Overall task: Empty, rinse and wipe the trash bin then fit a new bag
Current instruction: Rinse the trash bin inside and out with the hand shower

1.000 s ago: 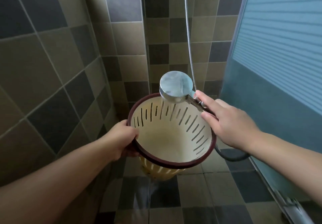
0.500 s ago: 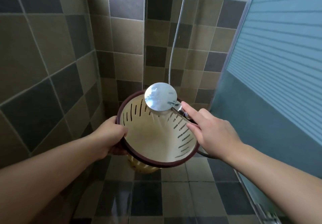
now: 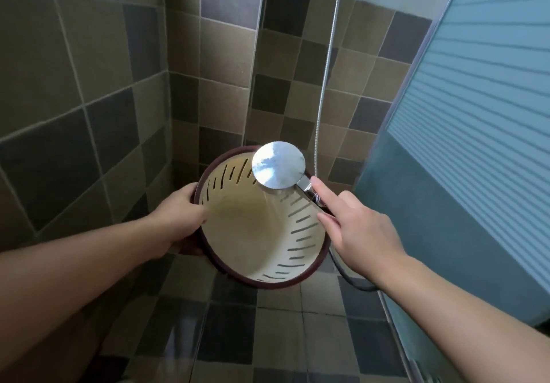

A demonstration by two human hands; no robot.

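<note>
While spraying: L grip [image 3: 178,222] on bin [image 3: 262,251]

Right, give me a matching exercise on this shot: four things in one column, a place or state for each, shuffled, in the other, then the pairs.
Things:
1. left hand
2. right hand
3. shower head
4. trash bin

Places or states:
A. over the bin's far rim
B. grips the shower handle
C. held tilted, mouth toward the camera
D. grips the bin's rim

Pairs: 1-D, 2-B, 3-A, 4-C
</note>
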